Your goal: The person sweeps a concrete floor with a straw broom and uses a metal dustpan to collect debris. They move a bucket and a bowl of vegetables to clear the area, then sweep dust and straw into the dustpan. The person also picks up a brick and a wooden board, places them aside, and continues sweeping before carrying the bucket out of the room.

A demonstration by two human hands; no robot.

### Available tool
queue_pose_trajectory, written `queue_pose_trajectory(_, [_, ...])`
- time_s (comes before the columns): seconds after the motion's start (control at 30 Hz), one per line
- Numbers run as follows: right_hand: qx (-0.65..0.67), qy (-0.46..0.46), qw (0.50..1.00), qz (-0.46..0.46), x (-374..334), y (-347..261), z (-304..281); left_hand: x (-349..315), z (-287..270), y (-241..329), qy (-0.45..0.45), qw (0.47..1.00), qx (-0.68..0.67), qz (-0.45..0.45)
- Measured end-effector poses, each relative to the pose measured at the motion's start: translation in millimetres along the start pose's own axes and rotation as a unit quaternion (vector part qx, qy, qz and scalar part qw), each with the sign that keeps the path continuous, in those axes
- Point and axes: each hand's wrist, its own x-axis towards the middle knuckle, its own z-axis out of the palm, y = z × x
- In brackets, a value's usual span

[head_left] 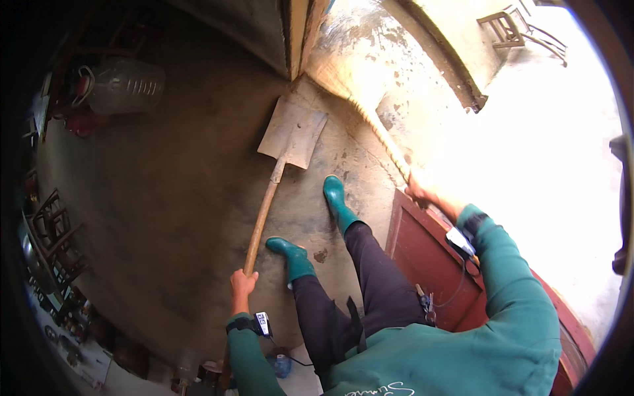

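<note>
My left hand [244,284] is closed round the wooden shaft of a shovel [294,130]. The shovel's flat, square-edged metal blade lies at floor level ahead of my feet, at the foot of a wall corner. A broom [383,136] with a pale handle is gripped in my right hand [421,188]. Its light-coloured bristle head reaches forward to the right of the blade, over the sunlit floor; bright light washes out its outline. Some of the right fingers are hidden behind the handle.
A dark red door panel [429,264] stands close at my right. My green boots [288,254] are on the concrete floor. Ahead are a door post [299,39] and a raised sill [456,79]. A clear plastic jug [129,86] is far left; a wooden chair [505,30] is outside.
</note>
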Motion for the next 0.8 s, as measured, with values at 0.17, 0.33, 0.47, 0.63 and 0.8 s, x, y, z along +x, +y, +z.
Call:
queue_pose_trajectory(0.17, [0.09, 0.043, 0.995, -0.021, -101, 78, -41, 8, 4, -8, -0.021, 0.999, -0.014, -0.045])
queue_pose_trajectory(0.33, [0.156, 0.088, 0.984, 0.012, -96, 69, -95, 17, 12, -18, -0.017, 0.999, -0.03, -0.006])
queue_pose_trajectory(0.47, [0.169, 0.005, 0.985, 0.028, -23, 1, -81, 19, 13, -20, -0.018, 1.0, -0.014, -0.013])
queue_pose_trajectory(0.63, [0.04, 0.09, 0.995, 0.009, -57, 37, -67, 20, 9, -16, -0.001, 1.0, -0.007, 0.012])
queue_pose_trajectory(0.8, [0.133, 0.119, 0.983, 0.04, -91, 71, -122, 18, 7, -13, -0.026, 0.999, -0.03, -0.029])
